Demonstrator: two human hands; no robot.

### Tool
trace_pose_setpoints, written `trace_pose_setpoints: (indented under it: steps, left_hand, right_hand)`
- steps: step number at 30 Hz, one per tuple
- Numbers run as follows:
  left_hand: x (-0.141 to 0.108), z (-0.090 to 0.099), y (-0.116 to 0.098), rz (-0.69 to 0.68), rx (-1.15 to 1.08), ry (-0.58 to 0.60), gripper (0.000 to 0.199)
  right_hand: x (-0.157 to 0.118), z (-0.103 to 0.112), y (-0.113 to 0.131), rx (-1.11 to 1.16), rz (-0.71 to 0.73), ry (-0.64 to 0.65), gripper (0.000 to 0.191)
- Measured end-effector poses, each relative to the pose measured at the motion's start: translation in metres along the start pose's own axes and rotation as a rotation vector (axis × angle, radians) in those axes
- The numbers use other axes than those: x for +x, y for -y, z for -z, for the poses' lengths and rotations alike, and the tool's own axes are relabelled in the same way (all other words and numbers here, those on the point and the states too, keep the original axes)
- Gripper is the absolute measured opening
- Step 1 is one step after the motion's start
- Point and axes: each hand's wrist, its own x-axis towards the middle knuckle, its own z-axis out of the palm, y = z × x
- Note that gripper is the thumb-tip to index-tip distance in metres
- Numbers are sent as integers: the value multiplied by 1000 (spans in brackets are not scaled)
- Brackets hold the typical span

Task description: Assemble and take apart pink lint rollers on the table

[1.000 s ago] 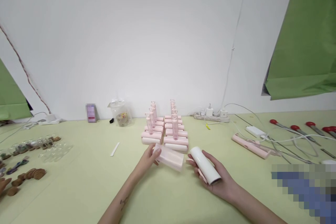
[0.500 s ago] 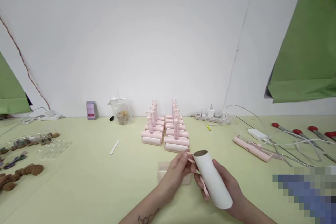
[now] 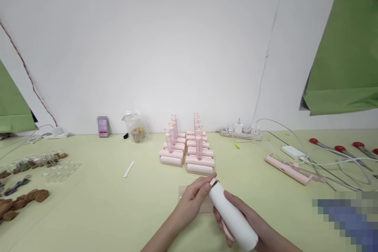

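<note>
My right hand [image 3: 252, 215] is wrapped round a white lint roll [image 3: 234, 216], tilted with its top toward the left. Along the roll's underside, a curved pink plastic piece [image 3: 227, 231] shows between the right fingers. My left hand [image 3: 190, 199] is closed at the roll's upper end, pinching a small pink tab [image 3: 213, 181] against the tube opening. Whether the two pink parts are one piece is hidden. Behind my hands a clear pinkish cover [image 3: 207, 206] lies on the table, partly covered. Just beyond stand pink lint rollers [image 3: 200, 161] in two rows, handles upright.
A loose pink roller part [image 3: 288, 170] lies at right among cables, near red-handled tools [image 3: 341, 149]. A power strip [image 3: 240, 134] runs along the wall. At left are a white strip [image 3: 128, 169], a bagged tape roll [image 3: 137, 134], clear domes [image 3: 60, 171] and brown discs [image 3: 39, 195].
The roll has moved down and slightly left, tilting further, and its open end now meets the pink tab. My left hand has come over that end. The view has shifted slightly.
</note>
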Motion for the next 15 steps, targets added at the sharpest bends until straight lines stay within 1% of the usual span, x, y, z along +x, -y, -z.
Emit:
trace_pose_setpoints:
  steps: [4, 7, 9, 10, 11, 13, 15]
  left_hand:
    - [-4, 0, 0, -96, 145, 40, 39]
    - [-6, 1, 2, -112, 223, 65, 40]
    - [-5, 1, 3, -112, 228, 59, 40]
    - [-3, 1, 4, -115, 214, 35, 40]
    - [-2, 2, 4, -120, 187, -15, 38]
    - [2, 5, 4, -132, 105, -172, 38]
    - [4, 7, 5, -149, 25, -322, 40]
  right_hand:
    - [-1, 2, 2, -9, 3, 4, 44]
    - [-2, 1, 3, -15, 5, 1, 43]
    - [-2, 0, 5, 17, 20, 4, 42]
    - [-2, -1, 6, 58, 30, 11, 41]
    - [-2, -1, 8, 111, 45, 20, 41]
    - [0, 2, 13, 237, 98, 16, 38]
    - [2, 6, 19, 326, 171, -59, 30]
